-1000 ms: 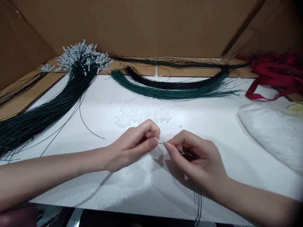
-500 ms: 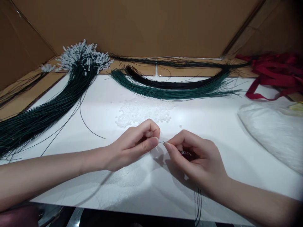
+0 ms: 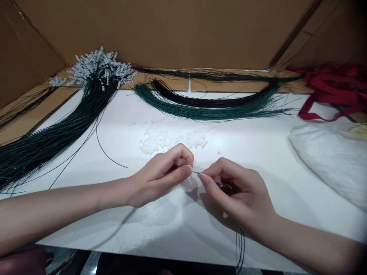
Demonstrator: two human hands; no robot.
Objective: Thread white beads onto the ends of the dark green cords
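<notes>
No text, label, brand, number or sign can be read on the cardboard wall [image 3: 172, 34], red ribbon [image 3: 325, 89] or plastic bag [image 3: 334, 162]. The yellow patch [image 3: 360, 130] at the right edge is too blurred to tell.

The bead pile [image 3: 174, 133] is frosty white, faint against the white tabletop [image 3: 252, 133]; just behind the pile, one wire bundle [image 3: 200, 112] is deep green, and the next, a darker bundle [image 3: 200, 102], is black; left of the pile, a long bundle [image 3: 71, 116] is blackish green, its beaded tips [image 3: 100, 68] pale bluish white with a ridged pattern; right of the pile, the ribbon [image 3: 321, 97] is plain crimson, the bag [image 3: 332, 164] milky and translucent; nearer than the pile, the thin wire [image 3: 195, 173] looks near-black; beyond the pile, the cardboard [image 3: 172, 34] is brown.
</notes>
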